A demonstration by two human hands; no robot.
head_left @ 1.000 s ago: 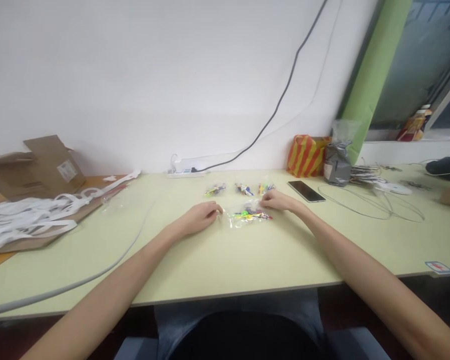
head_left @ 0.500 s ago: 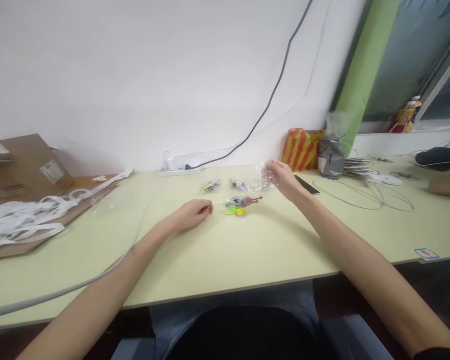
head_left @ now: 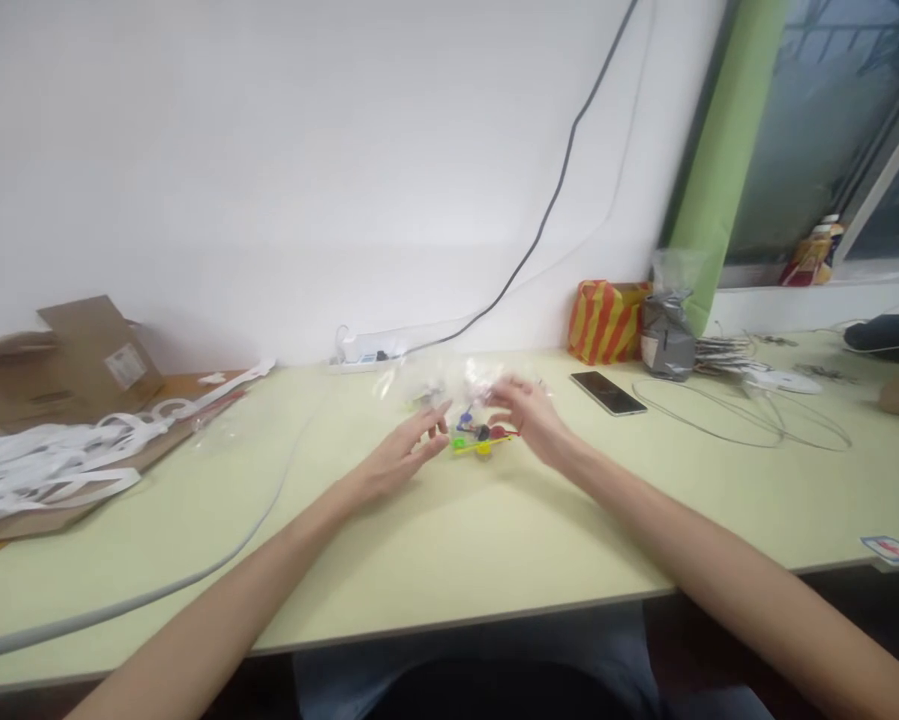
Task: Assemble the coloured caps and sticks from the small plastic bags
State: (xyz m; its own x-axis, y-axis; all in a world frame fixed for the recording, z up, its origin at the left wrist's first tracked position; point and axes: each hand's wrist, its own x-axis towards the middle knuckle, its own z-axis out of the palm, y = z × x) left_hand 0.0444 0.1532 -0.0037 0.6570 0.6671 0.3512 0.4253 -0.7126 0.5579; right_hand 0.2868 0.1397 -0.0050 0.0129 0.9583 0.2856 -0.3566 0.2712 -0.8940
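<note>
In front of me on the table lies a small group of colourful plastic pieces (head_left: 483, 436), with blue, green, yellow, red and black parts. My left hand (head_left: 404, 455) is just left of them, its fingers stretched and parted from the thumb. On their right, my right hand (head_left: 531, 415) hovers with bent fingers apart from the thumb, close to the red part. Clear plastic bags (head_left: 426, 382) lie behind both hands, shiny and blurred. Whether the right fingertips touch the plastic is unclear. Contents of the bags are hard to make out.
A phone (head_left: 608, 393) lies to the right, beside a thin cable (head_left: 711, 435). Behind stand a red-and-yellow striped bag (head_left: 606, 322) and a grey pouch (head_left: 668, 340). At left are a cardboard box (head_left: 96, 350) and white straps (head_left: 51, 460). A power strip (head_left: 359, 362) sits against the wall.
My right hand has come left and down from the back, its pinch on clear plastic loosened. My left hand has lifted its fingers open toward the pieces. The view has tilted slightly.
</note>
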